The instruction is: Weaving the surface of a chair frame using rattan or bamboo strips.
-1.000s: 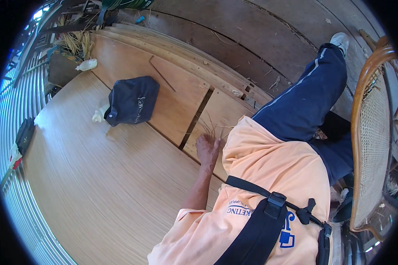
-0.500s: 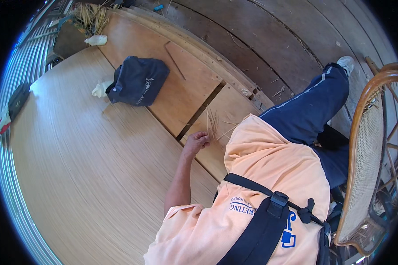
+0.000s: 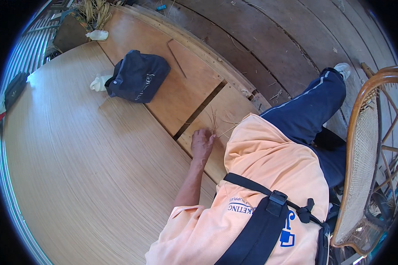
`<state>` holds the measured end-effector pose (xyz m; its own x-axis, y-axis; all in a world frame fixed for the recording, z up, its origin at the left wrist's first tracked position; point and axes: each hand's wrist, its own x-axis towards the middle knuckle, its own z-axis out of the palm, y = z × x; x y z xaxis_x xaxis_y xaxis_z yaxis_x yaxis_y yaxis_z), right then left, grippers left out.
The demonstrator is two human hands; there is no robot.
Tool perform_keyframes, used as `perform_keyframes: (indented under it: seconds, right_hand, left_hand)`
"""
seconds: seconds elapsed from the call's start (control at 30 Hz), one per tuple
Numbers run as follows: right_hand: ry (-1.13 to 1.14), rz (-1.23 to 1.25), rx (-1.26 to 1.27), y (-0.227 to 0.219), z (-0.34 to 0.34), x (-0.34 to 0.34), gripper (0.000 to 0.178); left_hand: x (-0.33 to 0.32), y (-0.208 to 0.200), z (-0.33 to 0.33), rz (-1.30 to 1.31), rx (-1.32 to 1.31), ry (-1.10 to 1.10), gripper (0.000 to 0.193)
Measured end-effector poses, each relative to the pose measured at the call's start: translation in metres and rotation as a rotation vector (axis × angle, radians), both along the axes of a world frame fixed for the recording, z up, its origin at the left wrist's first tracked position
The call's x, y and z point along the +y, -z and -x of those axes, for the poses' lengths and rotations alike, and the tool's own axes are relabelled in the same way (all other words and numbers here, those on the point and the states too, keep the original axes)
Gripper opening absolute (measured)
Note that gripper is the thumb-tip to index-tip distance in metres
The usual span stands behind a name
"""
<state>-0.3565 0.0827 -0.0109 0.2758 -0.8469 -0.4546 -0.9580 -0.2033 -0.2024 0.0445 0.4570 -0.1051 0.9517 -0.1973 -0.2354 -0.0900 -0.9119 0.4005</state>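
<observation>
My left hand (image 3: 202, 143) is over the light wooden board, back of the hand up. Its fingers bend down toward the board and the thumb stands apart from them, with nothing visible between. Just beyond the thumb lies a small loose bunch of thin, straw-coloured strips (image 3: 213, 120), and the thumb tip is close to or touching it. A few more strips (image 3: 229, 130) stretch toward the peach shirt (image 3: 269, 154). My right hand is out of view.
A dark blue cloth bag (image 3: 139, 77) sits across the tabletop (image 3: 88, 163) and board, beside a white object (image 3: 100, 83). A thin dark rod (image 3: 177, 58) and white bottle (image 3: 97, 35) lie farther off. A rattan chair (image 3: 362, 145) stands right. A gap (image 3: 201, 108) splits the boards.
My left hand has turned from a closed pinch to back-up, with the thumb moved apart from the fingers. It has shifted slightly right, nearer the strips. The view has tilted a little.
</observation>
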Motion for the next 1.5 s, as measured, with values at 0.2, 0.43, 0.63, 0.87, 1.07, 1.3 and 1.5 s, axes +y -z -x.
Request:
perform_keyframes:
  seconds: [0.2, 0.43, 0.63, 0.87, 1.07, 1.3, 1.5]
  right_hand:
    - [0.137, 0.137, -0.314, -0.02, -0.066, -0.028, 0.024]
    - [-0.094, 0.182, -0.598, -0.011, -0.175, -0.078, 0.018]
    - [-0.056, 0.125, -0.786, -0.008, -0.205, -0.108, 0.018]
    - [-0.067, 0.12, -0.803, -0.001, -0.212, -0.113, 0.019]
    - [-0.007, 0.107, -0.808, 0.004, -0.21, -0.12, 0.019]
    - [-0.004, 0.063, -0.853, 0.011, -0.217, -0.119, 0.019]
    - [0.023, 0.074, -0.831, 0.01, -0.221, -0.117, 0.019]
  left_hand:
    - [0.005, -0.004, -0.016, 0.283, 0.487, -0.134, 0.022]
    - [0.022, -0.018, -0.033, 0.111, 0.585, -0.161, 0.022]
    - [0.05, -0.011, -0.044, -0.117, -0.118, -0.158, 0.014]
    - [0.063, -0.007, -0.094, -0.318, -0.321, 0.3, 0.012]
    - [0.05, -0.014, -0.071, -0.084, 0.023, 0.02, 0.018]
    - [0.044, 0.006, -0.062, -0.262, -0.369, 0.071, 0.024]
    - [0.053, 0.01, -0.085, -0.444, -0.196, 0.209, 0.021]
